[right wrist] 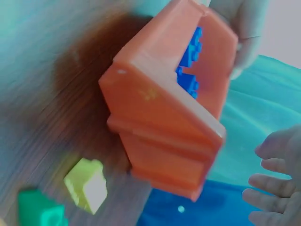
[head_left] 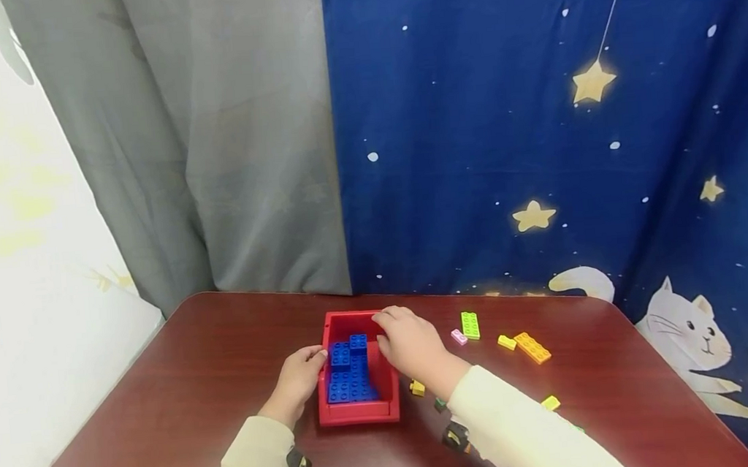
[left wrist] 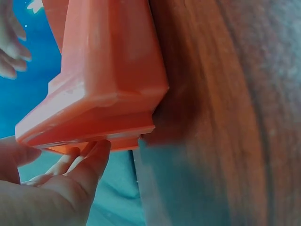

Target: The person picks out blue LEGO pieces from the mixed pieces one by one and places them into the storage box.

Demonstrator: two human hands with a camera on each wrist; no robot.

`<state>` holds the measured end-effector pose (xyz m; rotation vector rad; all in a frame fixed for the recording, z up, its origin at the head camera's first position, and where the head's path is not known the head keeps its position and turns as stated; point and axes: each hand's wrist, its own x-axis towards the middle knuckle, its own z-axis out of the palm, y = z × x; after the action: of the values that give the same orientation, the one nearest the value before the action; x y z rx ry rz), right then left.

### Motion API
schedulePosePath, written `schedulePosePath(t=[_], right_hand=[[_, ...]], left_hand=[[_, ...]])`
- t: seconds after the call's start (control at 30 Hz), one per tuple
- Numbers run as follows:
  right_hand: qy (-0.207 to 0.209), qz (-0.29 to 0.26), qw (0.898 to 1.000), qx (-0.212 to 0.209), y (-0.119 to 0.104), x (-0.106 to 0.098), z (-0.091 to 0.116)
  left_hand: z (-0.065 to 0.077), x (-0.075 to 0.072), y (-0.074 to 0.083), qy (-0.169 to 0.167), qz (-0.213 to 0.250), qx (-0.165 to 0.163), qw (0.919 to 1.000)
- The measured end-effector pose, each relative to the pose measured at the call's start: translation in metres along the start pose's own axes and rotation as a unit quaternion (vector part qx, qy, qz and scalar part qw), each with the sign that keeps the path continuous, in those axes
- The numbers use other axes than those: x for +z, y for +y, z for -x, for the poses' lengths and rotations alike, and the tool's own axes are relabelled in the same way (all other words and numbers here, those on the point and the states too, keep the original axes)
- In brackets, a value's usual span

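A red plastic box point(head_left: 359, 413) sits on the table with several blue toy bricks point(head_left: 344, 388) inside, some stacked higher toward its back. My left hand point(head_left: 297, 379) grips the box's left edge. In the left wrist view, the thumb and fingers point(left wrist: 96, 160) come round the rim from both sides. Over the box's right side is my right hand point(head_left: 415, 341), its fingers spread and loosely bent. The right wrist view shows those fingers point(right wrist: 270, 202) apart from the box wall point(right wrist: 160, 108), with nothing between them.
Right of the box lie a lime brick point(head_left: 470, 325), a pink brick point(head_left: 459, 337), an orange brick point(head_left: 532, 348) and small yellow bricks point(head_left: 506, 342). Near the right forearm are another yellow brick point(head_left: 417, 388) and a green one point(head_left: 440, 404). Curtains point(head_left: 446, 147) hang behind the table point(head_left: 225, 348).
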<state>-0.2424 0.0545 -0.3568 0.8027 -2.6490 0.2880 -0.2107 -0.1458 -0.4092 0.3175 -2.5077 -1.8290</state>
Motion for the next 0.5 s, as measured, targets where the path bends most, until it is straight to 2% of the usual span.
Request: schedulePosePath(t=[0.13, 0.3, 0.4, 0.5], right_hand=[[0.01, -0.008, 1.0, 0.013, 0.012, -0.01, 0.018], [0.023, 0.0, 1.0, 0.014, 0.027, -0.016, 0.04], [0.022, 0.0, 1.0, 0.016, 0.035, -0.019, 0.051], [0.018, -0.006, 0.999, 0.027, 0.043, -0.021, 0.06]], left_hand=[[-0.003, -0.003, 0.002, -0.004, -0.016, 0.005, 0.9999], [-0.003, -0.011, 0.001, -0.003, -0.045, -0.005, 0.999], [-0.004, -0.018, 0.002, 0.002, -0.094, 0.008, 0.9956], [-0.003, -0.028, 0.005, 0.011, -0.15, 0.028, 0.9883]])
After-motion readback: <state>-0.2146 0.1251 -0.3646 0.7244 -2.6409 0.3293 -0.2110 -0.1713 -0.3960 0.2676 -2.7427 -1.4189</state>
